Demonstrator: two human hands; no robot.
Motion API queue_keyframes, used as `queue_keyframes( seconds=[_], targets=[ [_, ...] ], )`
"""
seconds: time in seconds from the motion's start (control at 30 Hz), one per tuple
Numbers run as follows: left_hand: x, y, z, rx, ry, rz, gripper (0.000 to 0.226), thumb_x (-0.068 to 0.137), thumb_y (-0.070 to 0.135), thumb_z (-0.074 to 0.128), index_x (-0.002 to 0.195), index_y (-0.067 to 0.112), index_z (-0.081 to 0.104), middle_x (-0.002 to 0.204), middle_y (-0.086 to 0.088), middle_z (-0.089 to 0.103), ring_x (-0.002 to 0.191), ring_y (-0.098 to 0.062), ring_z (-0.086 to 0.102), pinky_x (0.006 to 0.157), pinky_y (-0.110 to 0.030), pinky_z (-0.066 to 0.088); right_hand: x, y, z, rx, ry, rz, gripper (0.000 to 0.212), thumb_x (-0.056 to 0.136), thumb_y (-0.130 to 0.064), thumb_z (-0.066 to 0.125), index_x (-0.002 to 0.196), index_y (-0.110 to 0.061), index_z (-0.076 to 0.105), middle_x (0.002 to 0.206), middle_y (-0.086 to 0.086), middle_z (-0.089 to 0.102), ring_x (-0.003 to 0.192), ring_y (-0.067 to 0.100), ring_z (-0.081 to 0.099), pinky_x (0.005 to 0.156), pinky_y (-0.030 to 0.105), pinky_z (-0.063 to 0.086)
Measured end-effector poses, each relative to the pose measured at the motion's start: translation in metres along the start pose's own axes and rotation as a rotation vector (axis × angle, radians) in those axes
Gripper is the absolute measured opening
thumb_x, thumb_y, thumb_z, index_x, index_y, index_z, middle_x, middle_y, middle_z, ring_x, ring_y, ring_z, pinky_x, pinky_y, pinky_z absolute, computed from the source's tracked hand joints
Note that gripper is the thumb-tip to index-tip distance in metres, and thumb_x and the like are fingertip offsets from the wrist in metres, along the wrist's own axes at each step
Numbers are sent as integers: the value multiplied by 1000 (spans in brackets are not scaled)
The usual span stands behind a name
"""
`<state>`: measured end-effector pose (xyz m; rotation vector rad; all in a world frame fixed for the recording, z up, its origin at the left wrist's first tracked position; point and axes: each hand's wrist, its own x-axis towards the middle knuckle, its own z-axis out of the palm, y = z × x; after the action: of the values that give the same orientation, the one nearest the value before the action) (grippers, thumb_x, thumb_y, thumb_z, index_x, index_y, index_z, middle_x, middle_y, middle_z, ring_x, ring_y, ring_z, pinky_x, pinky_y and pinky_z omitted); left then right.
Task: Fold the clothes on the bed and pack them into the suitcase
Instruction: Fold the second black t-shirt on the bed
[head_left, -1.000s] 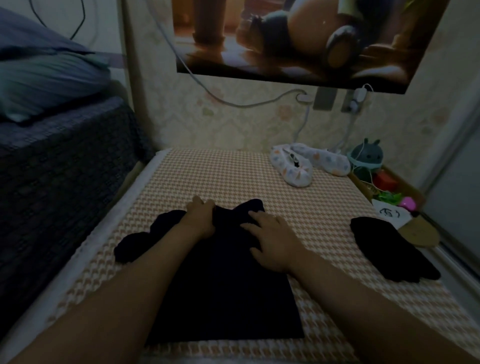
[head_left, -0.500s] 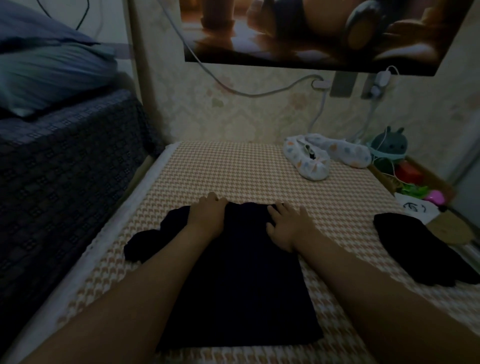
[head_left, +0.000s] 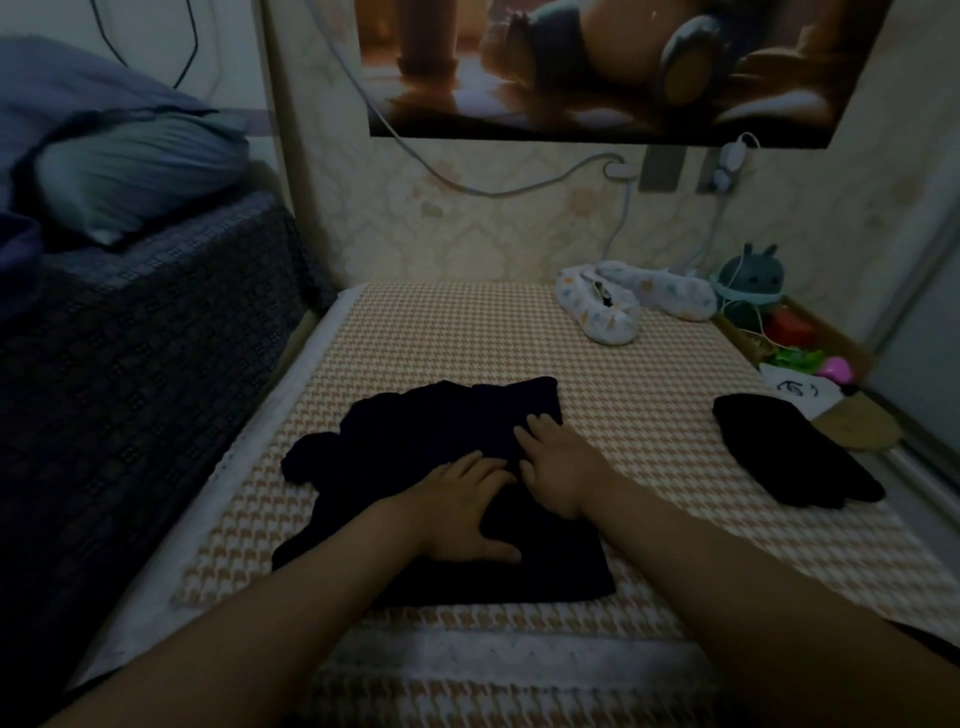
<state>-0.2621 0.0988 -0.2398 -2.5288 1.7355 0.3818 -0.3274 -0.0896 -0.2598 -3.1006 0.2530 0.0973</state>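
Observation:
A black garment (head_left: 415, 452) lies spread on the houndstooth bed cover (head_left: 467, 338), its upper part bunched and a sleeve trailing to the left. My left hand (head_left: 462, 514) lies flat on the middle of the garment, fingers straight and spread. My right hand (head_left: 556, 462) presses flat on it just to the right, fingers pointing up toward the collar end. A second black garment (head_left: 789, 457) lies in a heap near the bed's right edge. No suitcase is in view.
Two white spotted slippers (head_left: 613, 306) sit at the far right of the bed. A box of small toys (head_left: 795, 338) and a white bag (head_left: 800, 389) stand along the right side. A higher dark-covered bed (head_left: 130, 364) with pillows rises at the left.
Both hands have slid back from the garment's top edge toward its middle, the left one farthest. The bunched top of the garment now shows above the hands.

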Motion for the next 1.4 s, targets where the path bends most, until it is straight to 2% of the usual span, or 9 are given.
queue_keyframes(
  seconds=[0.13,0.3,0.47,0.63,0.77,0.9,1.03,1.2,1.4],
  targets=[
    [-30,-5,4,-113,-87,-50,102,77,81,46,154,32,1,160,13,-11,147,-11,-14,121,-43,-1,-27,-30,-1,133,32,-154,64,102,-41,33,156,-21,5,163,3,-6,150,19,-5,120,37,-1],
    [-60,-38,-10,-254,213,-103,38,97,38,52,131,22,58,136,3,54,125,-14,48,105,-24,37,-22,-55,-13,-12,-126,-75,63,100,-40,27,156,-17,9,163,5,0,150,23,2,121,43,4],
    [-80,-100,1,-230,675,-301,29,87,-5,52,77,22,61,77,2,55,81,-26,60,78,-37,51,2,-90,-34,-34,153,-88,44,96,-30,38,137,-17,50,138,5,49,120,23,47,102,39,34],
    [-87,-146,11,-359,549,-675,28,98,25,49,115,5,60,111,-14,61,107,-33,57,82,-31,42,49,-146,-46,160,90,-265,52,97,-19,42,149,-19,34,151,3,37,132,23,40,109,37,33],
    [-83,-156,8,-553,408,-702,27,98,33,51,84,11,58,88,-9,59,88,-27,58,66,-28,40,77,-171,-42,211,34,-277,64,99,-24,45,154,-17,14,160,6,18,143,25,26,114,38,26],
    [-91,-169,-15,-806,603,-822,25,98,26,41,86,7,51,84,-10,52,73,-24,51,56,-27,33,90,-168,-32,242,-42,-257,71,100,-36,43,155,-22,1,162,4,9,145,25,21,117,40,24],
    [-107,-183,-3,-646,602,-902,18,94,23,57,93,6,49,91,-15,55,75,-23,49,51,-27,31,97,-168,-25,-39,-142,-234,69,101,-45,36,156,-23,-1,163,4,6,143,30,22,114,47,26],
    [-104,-188,0,-734,534,-815,27,88,31,67,79,8,58,73,-9,58,66,-21,57,53,-25,38,116,-195,-30,-166,62,-258,56,96,-36,44,147,-15,35,145,12,39,127,32,42,102,40,37],
    [-105,-183,-22,-930,753,-596,24,82,26,74,95,9,63,88,-8,66,82,-25,66,69,-38,56,135,-224,-60,439,-75,-382,68,87,-7,58,150,-16,33,141,13,50,123,29,52,101,37,44]
  ],
)
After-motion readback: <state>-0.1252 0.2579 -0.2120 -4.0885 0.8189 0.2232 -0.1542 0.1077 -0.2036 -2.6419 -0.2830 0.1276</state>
